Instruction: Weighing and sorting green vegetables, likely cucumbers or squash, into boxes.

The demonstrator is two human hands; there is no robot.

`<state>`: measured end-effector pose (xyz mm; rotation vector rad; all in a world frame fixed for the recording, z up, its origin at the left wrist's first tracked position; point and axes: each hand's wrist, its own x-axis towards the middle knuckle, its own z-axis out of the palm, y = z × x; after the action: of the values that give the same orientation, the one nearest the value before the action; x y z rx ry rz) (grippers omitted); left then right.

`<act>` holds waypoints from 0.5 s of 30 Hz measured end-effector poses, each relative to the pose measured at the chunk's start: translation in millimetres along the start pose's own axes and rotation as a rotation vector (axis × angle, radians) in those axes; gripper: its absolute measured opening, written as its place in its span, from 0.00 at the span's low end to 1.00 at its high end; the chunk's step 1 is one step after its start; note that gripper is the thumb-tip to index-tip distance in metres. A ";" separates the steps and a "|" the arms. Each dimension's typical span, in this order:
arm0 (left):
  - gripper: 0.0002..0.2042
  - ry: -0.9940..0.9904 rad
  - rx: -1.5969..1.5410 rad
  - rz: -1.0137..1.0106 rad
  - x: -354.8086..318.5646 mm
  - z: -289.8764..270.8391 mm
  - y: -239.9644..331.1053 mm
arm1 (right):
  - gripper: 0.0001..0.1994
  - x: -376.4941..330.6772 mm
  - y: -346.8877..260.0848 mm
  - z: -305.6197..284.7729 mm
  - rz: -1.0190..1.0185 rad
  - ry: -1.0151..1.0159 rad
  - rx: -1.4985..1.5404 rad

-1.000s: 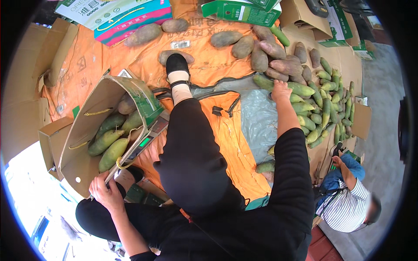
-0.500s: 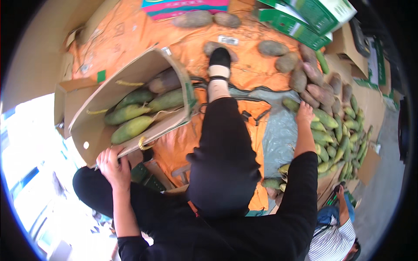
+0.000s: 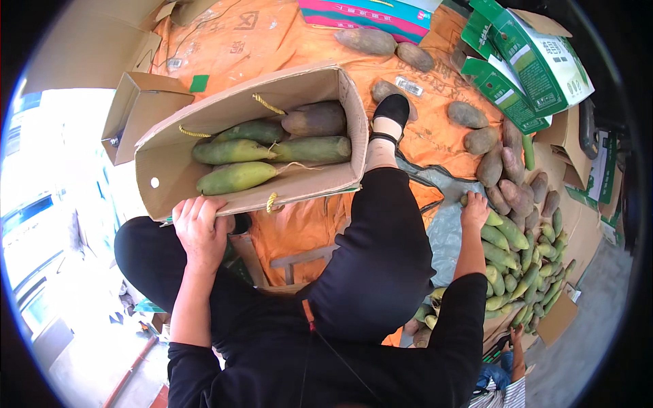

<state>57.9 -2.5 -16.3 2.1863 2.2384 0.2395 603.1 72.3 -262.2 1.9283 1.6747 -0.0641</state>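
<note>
A cardboard box [image 3: 173, 146] with yellow rope loops lies at my left, its open side facing me. Inside rest several long radishes: green ones such as the front green radish [image 3: 235, 178], and a dull purple radish [image 3: 314, 120] at the right end. My left hand [image 3: 199, 221] grips the box's near rim, thumb and fingers closed over its left part. On the right, my right hand [image 3: 475, 207] has its fingers curled round a green radish [image 3: 464, 200], mostly hidden beneath them. That hand is at the near-left edge of a heap of green radishes [image 3: 520, 265].
Purple radishes [image 3: 515, 197] lie behind the green heap. Loose ones sit on the orange sheet [image 3: 272, 41]. Green-and-white cartons [image 3: 530, 61] stand at the far right, a pink-blue carton [image 3: 367, 17] at the back. Another person's hand [image 3: 517, 333] shows at lower right.
The view has shifted, so the scene appears farther right. The box is turned flatter, showing more of its inside. My right hand now covers most of the radish beside it.
</note>
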 end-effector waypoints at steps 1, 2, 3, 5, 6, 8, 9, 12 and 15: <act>0.08 0.005 -0.003 -0.007 0.0 0.3 -0.2 | 0.21 -3.1 0.9 -4.9 0.005 0.032 0.068; 0.08 0.010 -0.001 0.000 0.1 0.5 -0.7 | 0.25 -6.0 2.1 -10.0 0.005 0.075 0.148; 0.08 0.008 0.001 0.007 -0.2 0.3 -1.1 | 0.25 -9.0 4.0 -15.3 0.006 0.069 0.133; 0.08 0.013 -0.005 0.005 -0.9 -0.4 -1.3 | 0.26 -15.7 9.3 -24.5 0.062 0.252 0.310; 0.08 0.004 -0.011 0.007 -0.9 -1.0 -1.6 | 0.26 -19.1 13.9 -29.0 0.084 0.291 0.422; 0.08 0.022 -0.021 0.008 -1.2 -1.8 -1.8 | 0.26 -25.5 27.7 -39.1 0.069 0.388 0.547; 0.07 0.017 -0.026 0.012 -1.5 -2.1 -1.8 | 0.26 -28.6 33.3 -44.3 0.048 0.483 0.687; 0.07 0.015 -0.021 0.001 -2.4 -2.8 -2.1 | 0.25 -37.6 43.9 -71.5 0.090 0.532 0.969; 0.06 0.037 -0.043 0.011 -3.0 -2.0 -2.7 | 0.24 -51.7 39.8 -124.8 -0.040 0.579 1.343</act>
<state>55.1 -5.7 -14.9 2.1911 2.2187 0.3267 587.9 80.2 -122.5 3.0536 2.3298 -0.9326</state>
